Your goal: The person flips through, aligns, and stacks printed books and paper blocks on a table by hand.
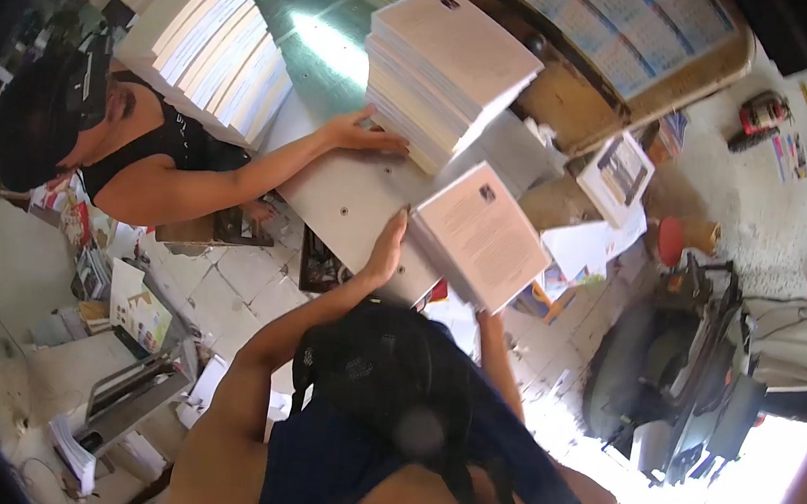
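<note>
A stack of pale-covered booklets (482, 230) with a small dark emblem and printed text on top is held between my two hands, tilted at the table's near edge. Flat along its left side lies my left hand (388, 249), fingers straight and together. My right hand (491, 315) grips the lower right side; its fingers are mostly hidden by the booklets. Farther back stands a taller stack of similar booklets (455, 50) on the metal table (347, 189). A co-worker's hand (361, 133) touches that stack's left side.
At the left, a co-worker (143, 152) leans beside more piled booklets (214, 53). A framed sheet (619, 170) and loose papers (577, 248) lie to the right. Beyond them stands a dark machine or chair (652, 370). A paper cutter-like frame (142, 392) is at lower left.
</note>
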`<state>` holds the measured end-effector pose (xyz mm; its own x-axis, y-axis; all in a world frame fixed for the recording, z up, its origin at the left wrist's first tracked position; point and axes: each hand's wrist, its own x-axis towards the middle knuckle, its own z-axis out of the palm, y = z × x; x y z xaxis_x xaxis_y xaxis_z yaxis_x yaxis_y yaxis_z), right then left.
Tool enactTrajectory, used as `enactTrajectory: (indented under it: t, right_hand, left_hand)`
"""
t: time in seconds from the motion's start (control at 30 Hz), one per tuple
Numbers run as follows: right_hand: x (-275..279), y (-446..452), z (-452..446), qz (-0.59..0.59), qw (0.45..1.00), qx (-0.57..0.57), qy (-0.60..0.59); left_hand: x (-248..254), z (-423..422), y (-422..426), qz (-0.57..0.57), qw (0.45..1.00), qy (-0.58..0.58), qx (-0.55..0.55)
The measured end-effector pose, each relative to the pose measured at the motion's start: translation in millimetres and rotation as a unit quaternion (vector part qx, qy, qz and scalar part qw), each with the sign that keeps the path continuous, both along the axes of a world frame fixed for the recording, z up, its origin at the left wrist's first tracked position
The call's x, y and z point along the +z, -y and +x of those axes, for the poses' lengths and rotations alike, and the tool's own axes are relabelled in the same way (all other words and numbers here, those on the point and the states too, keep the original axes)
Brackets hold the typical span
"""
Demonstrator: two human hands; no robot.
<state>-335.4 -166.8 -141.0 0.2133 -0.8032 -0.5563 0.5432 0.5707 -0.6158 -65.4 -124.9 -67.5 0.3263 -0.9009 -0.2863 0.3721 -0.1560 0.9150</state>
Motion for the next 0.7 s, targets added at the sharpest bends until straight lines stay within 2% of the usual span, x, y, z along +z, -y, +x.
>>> enactTrajectory:
  t: [0.1, 0.17, 0.2, 0.27, 0.3, 0.33, 0.37, 0.43, 0.5, 0.53, 0.63, 0.7]
  right_hand:
    - [14.1, -40.9, 33.8, -0.036, 0.999, -0.038, 0.011]
    - [22.1, -56.0, 43.9, -0.078, 0.996, -0.031, -0.025]
    - [13.7, -58.4, 37.0, -0.158, 0.979, 0.016, -0.132]
    - [62.9, -49.7, 32.4, -0.050, 0.975, 0.054, -0.209]
    - [70.6, -38.1, 19.1, -0.056, 0.966, 0.070, -0.243]
    - [77.5, -26.7, 5.2, -0.062, 0.955, 0.087, -0.277]
    - [75.8, -11.6, -17.1, -0.125, 0.938, 0.106, -0.304]
    - [125.2, 18.4, -14.0, -0.212, 0.873, 0.138, -0.417]
    - [200.1, 35.5, 30.4, -0.293, 0.804, 0.227, -0.465]
    - [211.6, 44.6, 48.4, -0.311, 0.786, 0.260, -0.468]
    - [221.8, 51.9, 81.3, -0.344, 0.720, 0.338, -0.499]
    - [215.2, 55.0, 97.7, -0.349, 0.668, 0.358, -0.551]
  left_hand:
    - [-17.5, -4.1, 0.8, -0.092, 0.993, 0.068, 0.008]
    - [14.0, 7.8, 2.5, -0.113, 0.986, 0.125, 0.010]
    - [31.0, 14.5, 2.2, -0.099, 0.990, 0.102, 0.006]
    - [8.9, 31.6, 7.1, -0.087, 0.983, 0.163, -0.001]
    - [0.1, 39.6, 9.5, -0.083, 0.978, 0.193, -0.005]
    - [10.6, 43.0, 6.6, -0.049, 0.987, 0.151, -0.009]
    - [21.9, 46.3, 3.7, -0.014, 0.994, 0.109, -0.011]
    - [63.0, 45.2, -15.0, 0.115, 0.993, -0.003, -0.033]
    - [99.5, 45.9, -29.6, 0.150, 0.982, -0.051, -0.106]
    - [113.5, 46.1, -35.0, 0.167, 0.973, -0.074, -0.144]
    - [139.7, 46.0, -38.7, 0.139, 0.972, -0.112, -0.149]
    - [134.4, 47.6, -34.3, 0.135, 0.972, -0.119, -0.152]
